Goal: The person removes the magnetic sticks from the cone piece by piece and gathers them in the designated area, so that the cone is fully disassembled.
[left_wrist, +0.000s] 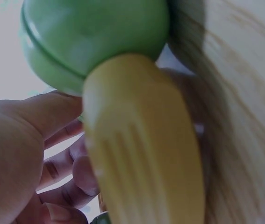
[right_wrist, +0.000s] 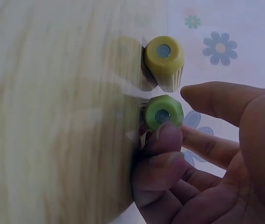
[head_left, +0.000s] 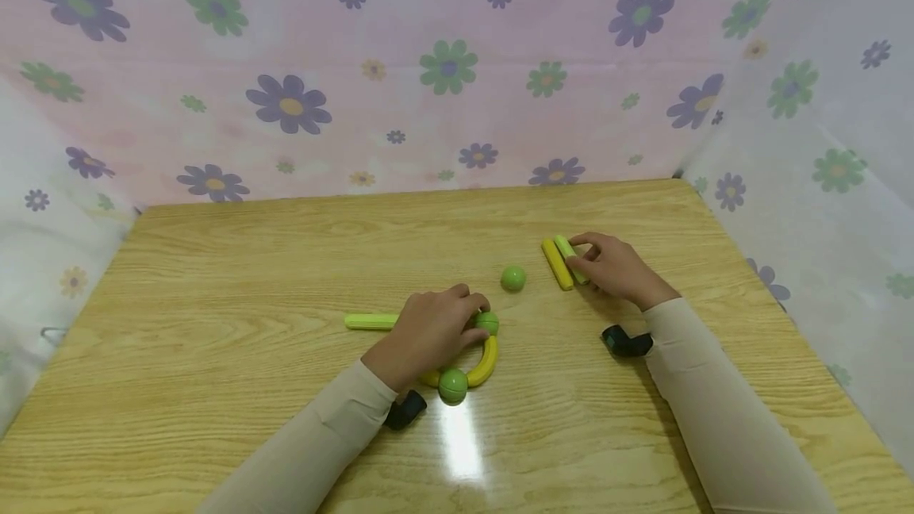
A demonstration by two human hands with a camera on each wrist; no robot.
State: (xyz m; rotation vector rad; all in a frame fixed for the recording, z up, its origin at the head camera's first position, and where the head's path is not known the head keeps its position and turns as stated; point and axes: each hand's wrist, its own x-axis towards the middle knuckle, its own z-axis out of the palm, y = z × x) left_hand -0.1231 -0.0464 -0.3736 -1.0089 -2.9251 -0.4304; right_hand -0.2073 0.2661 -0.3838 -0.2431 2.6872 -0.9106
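Observation:
My left hand point(head_left: 428, 331) has its fingers and thumb around a green ball point(head_left: 487, 324). A curved yellow rod point(head_left: 488, 363) runs from that ball to another green ball point(head_left: 453, 385) nearer me, and a straight light green stick point(head_left: 371, 322) extends left from under the hand. At the right, my right hand point(head_left: 614, 264) reaches over a second light green stick point(right_wrist: 162, 114). Its curled fingertips are right at that stick, while the thumb tip stands apart from it in the right wrist view. A yellow stick point(head_left: 558, 264) lies close alongside, with round grey discs in both stick ends.
A loose green ball point(head_left: 512, 278) sits between the two hands on the wooden table point(head_left: 250, 260). Black wrist devices point(head_left: 627, 341) are worn below both hands. Flower-printed cloth point(head_left: 400, 38) hangs behind the table and along its sides.

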